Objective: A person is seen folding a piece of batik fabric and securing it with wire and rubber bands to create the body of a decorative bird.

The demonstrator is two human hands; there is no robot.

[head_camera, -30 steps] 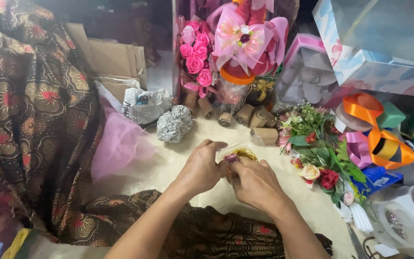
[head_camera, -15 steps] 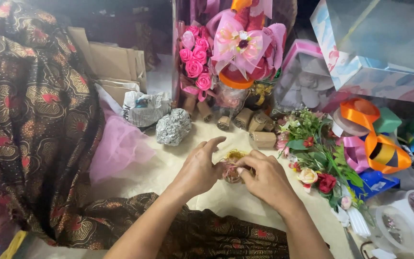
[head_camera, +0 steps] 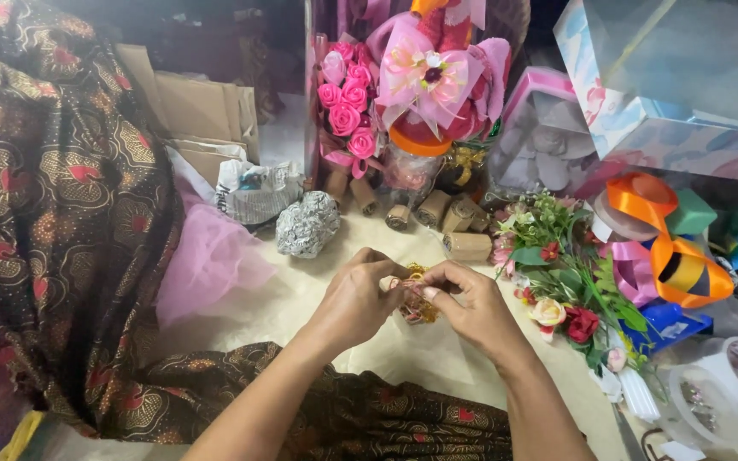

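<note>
My left hand [head_camera: 354, 300] and my right hand [head_camera: 471, 305] meet over the cream work surface [head_camera: 318, 294], both pinching a small gold and pink ornament [head_camera: 414, 294] between their fingertips. Most of the ornament is hidden by my fingers. A crumpled ball of silver foil [head_camera: 307, 224] lies just beyond my left hand. A bunch of artificial flowers with green leaves [head_camera: 561, 273] lies to the right of my right hand.
Brown patterned cloth [head_camera: 53, 222] drapes the left side and the near edge. Pink tulle [head_camera: 211, 260] lies beside it. Behind stand a pink rose bouquet [head_camera: 345, 107], a big pink bow [head_camera: 437, 72], several small brown rolls [head_camera: 446, 218], an orange ribbon [head_camera: 672, 248] and tape rolls [head_camera: 732, 380].
Both hands have slid slightly toward me and closed tighter on the ornament. My left thumb, raised before, now presses down on it.
</note>
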